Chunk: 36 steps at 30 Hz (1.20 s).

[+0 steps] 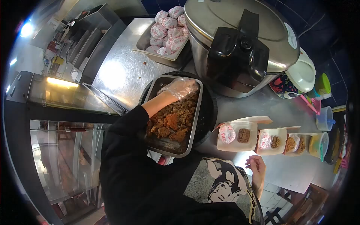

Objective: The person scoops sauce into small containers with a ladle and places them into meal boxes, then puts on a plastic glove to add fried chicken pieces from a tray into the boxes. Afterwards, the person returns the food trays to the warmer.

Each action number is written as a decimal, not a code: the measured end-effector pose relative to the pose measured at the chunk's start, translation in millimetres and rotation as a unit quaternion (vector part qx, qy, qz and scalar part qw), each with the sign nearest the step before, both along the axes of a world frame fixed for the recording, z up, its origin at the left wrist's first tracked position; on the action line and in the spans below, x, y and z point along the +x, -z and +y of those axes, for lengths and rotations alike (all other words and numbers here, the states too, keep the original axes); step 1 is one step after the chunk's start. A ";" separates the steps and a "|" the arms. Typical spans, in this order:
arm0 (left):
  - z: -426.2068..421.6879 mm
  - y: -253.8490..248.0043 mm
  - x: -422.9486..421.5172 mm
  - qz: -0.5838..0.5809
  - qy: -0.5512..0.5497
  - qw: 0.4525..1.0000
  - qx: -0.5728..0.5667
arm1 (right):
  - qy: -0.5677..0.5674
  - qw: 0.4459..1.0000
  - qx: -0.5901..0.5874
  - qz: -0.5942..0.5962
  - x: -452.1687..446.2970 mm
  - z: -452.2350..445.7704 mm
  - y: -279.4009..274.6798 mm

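My left hand (179, 88), in a clear plastic glove, reaches into the far end of a metal tray (200, 108) of brown fried pieces (170, 122). Its fingers are curled down at the food, and what they hold is hidden. My right hand (257, 167) is bare and empty, with loosely bent fingers, just below a row of open paper boxes. The nearest box (238, 145) holds a wrapped bundle (227, 133) and a brown piece (243, 135). Two more boxes (270, 150) (295, 153) to its right also hold wrapped bundles and brown pieces.
A large lidded metal cooker (202, 56) stands behind the tray. At its left, a metal pan (144, 50) holds several wrapped bundles (174, 33). Plastic tubs (324, 119) and a pale green lid (303, 73) are at the right. A glass cabinet (67, 150) stands at the left.
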<state>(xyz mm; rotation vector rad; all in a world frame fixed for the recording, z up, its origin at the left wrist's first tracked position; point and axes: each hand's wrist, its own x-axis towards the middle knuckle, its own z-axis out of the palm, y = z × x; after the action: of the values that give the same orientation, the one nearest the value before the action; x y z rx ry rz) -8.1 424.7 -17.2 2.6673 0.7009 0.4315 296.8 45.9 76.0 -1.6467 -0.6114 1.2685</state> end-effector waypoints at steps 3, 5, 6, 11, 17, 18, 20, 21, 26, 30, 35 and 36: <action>-18.5 -58.2 9.6 0.098 -0.002 0.991 0.089 | -0.006 1.000 -0.005 0.002 -1.9 3.6 -1.6; -21.6 -65.9 18.2 0.168 -0.029 0.982 0.082 | -0.010 1.000 -0.003 0.002 -3.1 5.6 -2.2; -22.0 -66.5 23.4 0.212 -0.035 0.971 0.102 | -0.014 1.000 0.002 0.002 -3.0 6.2 -2.1; -17.4 -59.1 36.3 0.293 -0.023 0.948 0.124 | -0.021 1.000 0.007 -0.009 -2.1 4.5 0.8; -17.8 -69.0 20.3 0.204 0.046 0.970 0.125 | -0.011 1.000 0.006 -0.008 -1.5 -3.0 0.5; -16.5 -67.7 14.4 0.156 0.068 0.976 0.136 | -0.009 1.000 0.006 -0.006 -1.9 -3.7 0.1; -19.5 -89.4 14.5 0.233 0.024 0.972 -0.007 | -0.012 1.000 0.005 -0.007 -3.2 -3.9 -0.3; -22.2 -102.1 15.8 0.269 0.002 0.960 -0.079 | -0.015 1.000 0.005 -0.009 -3.9 -3.3 -0.7; -20.4 -96.3 -11.2 -0.021 -0.156 0.909 -0.385 | -0.023 1.000 0.011 -0.004 -6.6 -0.2 -1.5; -30.2 -99.8 -29.7 -0.262 -0.154 0.765 -0.568 | -0.040 0.999 0.010 -0.005 -6.7 1.8 0.0; -57.0 -103.7 -34.1 -0.461 -0.070 0.564 -0.682 | -0.048 0.999 0.020 -0.001 -7.2 4.3 -1.0; -56.3 -102.0 -34.1 -0.459 -0.051 0.505 -0.729 | -0.048 0.999 0.021 -0.001 -8.2 5.3 -3.4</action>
<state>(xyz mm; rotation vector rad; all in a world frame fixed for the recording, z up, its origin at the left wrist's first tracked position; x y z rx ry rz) -42.2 368.4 84.8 0.5534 0.4249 0.7021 288.6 51.2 79.4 -1.6005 -0.7212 1.3147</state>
